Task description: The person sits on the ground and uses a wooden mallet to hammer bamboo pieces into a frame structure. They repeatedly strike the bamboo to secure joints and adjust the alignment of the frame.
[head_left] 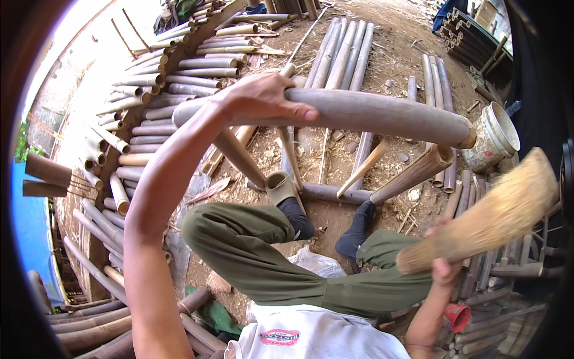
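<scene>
A thick grey-brown bamboo pole [388,110] lies crosswise in front of me, its cut end at the right. My left hand [266,99] is closed over its top left of the middle, the thumb lying along it. At the lower right, my right hand [443,263] is wrapped round the narrow part of a pale wooden mallet [478,218]. The mallet's wide, frayed-looking head points up and right, slightly blurred, and is apart from the pole. Below the pole stands a bamboo frame with a slanting leg [412,175] and a low crossbar [332,192].
Stacked bamboo lengths [197,72] line the left side. More poles [344,54] lie on the dirt ahead. A dirty white bucket [493,137] stands beyond the pole's right end. A red cup [458,317] sits at the lower right. My feet flank the crossbar.
</scene>
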`<state>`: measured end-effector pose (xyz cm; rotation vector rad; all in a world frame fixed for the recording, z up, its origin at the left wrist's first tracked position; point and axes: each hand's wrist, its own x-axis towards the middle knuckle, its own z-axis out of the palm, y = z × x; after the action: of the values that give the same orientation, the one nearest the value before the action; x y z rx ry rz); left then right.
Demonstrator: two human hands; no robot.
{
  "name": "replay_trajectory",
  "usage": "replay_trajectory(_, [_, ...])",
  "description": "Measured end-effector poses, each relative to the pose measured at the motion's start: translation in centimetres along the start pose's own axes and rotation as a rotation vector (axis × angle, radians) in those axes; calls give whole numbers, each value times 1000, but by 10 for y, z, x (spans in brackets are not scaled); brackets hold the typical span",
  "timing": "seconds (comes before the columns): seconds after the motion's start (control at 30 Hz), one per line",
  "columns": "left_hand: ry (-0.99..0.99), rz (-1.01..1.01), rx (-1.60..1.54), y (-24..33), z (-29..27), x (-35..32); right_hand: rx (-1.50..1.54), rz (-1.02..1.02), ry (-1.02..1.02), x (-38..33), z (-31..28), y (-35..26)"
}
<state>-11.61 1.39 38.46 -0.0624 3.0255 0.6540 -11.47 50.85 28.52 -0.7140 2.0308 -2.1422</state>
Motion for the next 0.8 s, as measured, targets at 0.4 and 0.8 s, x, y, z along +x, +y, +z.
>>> replay_trajectory(0.4, [-218, -42, -48, 9, -15, 10, -754, -459, -607, 40, 141, 86])
replay_trajectory(0.8, [-150, -73, -34, 2, -11, 14, -671, -76, -601, 57, 159, 83])
